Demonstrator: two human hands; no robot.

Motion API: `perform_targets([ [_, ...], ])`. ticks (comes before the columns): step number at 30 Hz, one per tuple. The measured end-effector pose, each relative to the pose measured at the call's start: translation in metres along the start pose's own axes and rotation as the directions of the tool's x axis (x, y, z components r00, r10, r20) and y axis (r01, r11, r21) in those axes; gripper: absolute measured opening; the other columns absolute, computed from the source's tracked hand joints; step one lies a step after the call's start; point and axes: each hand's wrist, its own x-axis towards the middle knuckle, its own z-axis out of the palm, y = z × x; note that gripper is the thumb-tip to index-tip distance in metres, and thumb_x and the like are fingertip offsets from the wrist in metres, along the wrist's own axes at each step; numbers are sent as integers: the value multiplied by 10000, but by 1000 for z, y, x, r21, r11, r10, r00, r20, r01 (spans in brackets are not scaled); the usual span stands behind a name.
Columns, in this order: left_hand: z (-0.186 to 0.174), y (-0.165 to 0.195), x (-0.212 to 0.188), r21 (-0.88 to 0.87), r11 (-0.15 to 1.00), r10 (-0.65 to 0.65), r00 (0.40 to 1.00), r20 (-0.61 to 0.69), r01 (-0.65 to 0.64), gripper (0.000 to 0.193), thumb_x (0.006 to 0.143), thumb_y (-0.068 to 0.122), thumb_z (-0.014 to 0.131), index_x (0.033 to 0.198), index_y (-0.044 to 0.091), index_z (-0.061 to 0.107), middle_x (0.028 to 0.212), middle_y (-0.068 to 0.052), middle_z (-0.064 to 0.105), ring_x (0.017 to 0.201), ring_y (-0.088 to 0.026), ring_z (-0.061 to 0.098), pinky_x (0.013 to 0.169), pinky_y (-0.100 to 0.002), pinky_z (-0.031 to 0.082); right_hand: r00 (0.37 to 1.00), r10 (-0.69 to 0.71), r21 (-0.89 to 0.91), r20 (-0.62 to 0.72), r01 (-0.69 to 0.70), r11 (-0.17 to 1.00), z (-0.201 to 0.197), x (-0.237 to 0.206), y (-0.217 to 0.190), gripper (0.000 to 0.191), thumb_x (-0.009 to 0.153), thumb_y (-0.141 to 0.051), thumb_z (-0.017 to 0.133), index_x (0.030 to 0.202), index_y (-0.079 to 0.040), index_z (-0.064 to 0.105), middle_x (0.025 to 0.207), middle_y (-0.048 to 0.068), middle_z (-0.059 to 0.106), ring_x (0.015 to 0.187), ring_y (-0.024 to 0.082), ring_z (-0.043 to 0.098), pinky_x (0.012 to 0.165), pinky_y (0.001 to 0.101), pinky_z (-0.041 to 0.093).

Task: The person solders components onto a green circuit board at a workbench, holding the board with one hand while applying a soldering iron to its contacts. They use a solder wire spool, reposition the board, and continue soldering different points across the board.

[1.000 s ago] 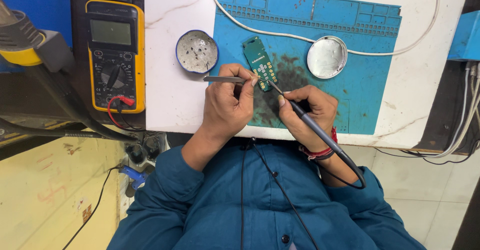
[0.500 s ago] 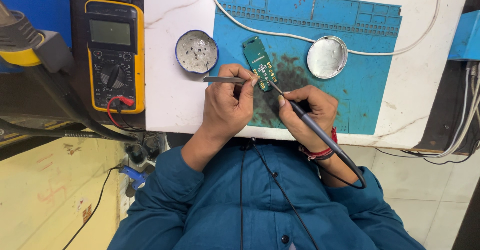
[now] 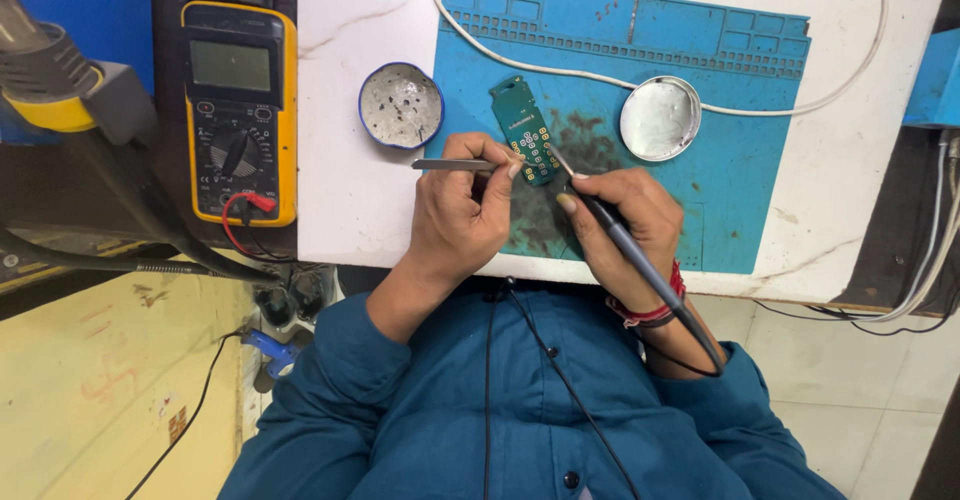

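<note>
While we look down past our blue shirt (image 3: 520,410), we see our two hands close together over the blue mat (image 3: 740,190). Our right hand (image 3: 625,220) has its fingers closed around a dark soldering iron (image 3: 640,260), and its thin tip pokes up and to the left from our fingertips. Our left hand (image 3: 465,210) has its fingers pinched shut on metal tweezers (image 3: 450,164), which stick out to the left of our thumb. Just past our fingertips lies the small green circuit board (image 3: 525,128). Its near end sits between our two hands, and the iron's tip meets it there. A bit farther, left of our left fingers, sits a round blue tin (image 3: 400,106). Right of our right fingers sits a shiny round lid (image 3: 660,118). Far to the left rests a yellow meter (image 3: 240,110).
</note>
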Motion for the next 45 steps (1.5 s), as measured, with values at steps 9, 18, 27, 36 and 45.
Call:
perform_targets([
  [9,0,-1,0,37,999,8,1000,17,-9,131,1031,23,656,1066,22,529,967,-95,735,765,-140,748,641,-260,584,999,34,-85,26,-32,996,-1,1,-2,134,907,-71,811,979,6,729,800,106,697,657,208,648,610,311,469],
  [18,2,0,0,48,997,58,998,6,-58,137,1032,13,653,1080,22,524,989,-104,728,824,-154,765,679,-263,607,999,-36,-66,36,38,997,-3,6,-7,106,909,-35,797,947,1,704,864,125,714,713,236,681,640,322,493],
  [27,2,2,0,41,998,43,999,4,-43,129,1026,6,650,1073,19,530,981,-98,733,799,-155,760,661,-266,598,998,-43,-82,35,46,996,-3,7,-10,120,875,-22,802,947,0,708,829,123,697,688,241,666,621,328,477],
  [36,1,-1,0,51,998,48,999,0,-48,135,1032,11,649,1080,24,524,982,-97,726,821,-153,766,683,-263,611,998,-55,-70,41,57,996,-2,7,-9,115,876,-15,802,937,1,705,826,122,696,682,236,660,617,326,471],
  [45,3,0,1,55,998,30,1000,-3,-30,132,1031,19,656,1068,26,529,947,-87,712,773,-143,751,642,-260,586,998,-43,-66,43,46,997,-3,8,-9,122,860,-9,806,927,-4,705,809,118,695,661,223,657,598,321,467],
])
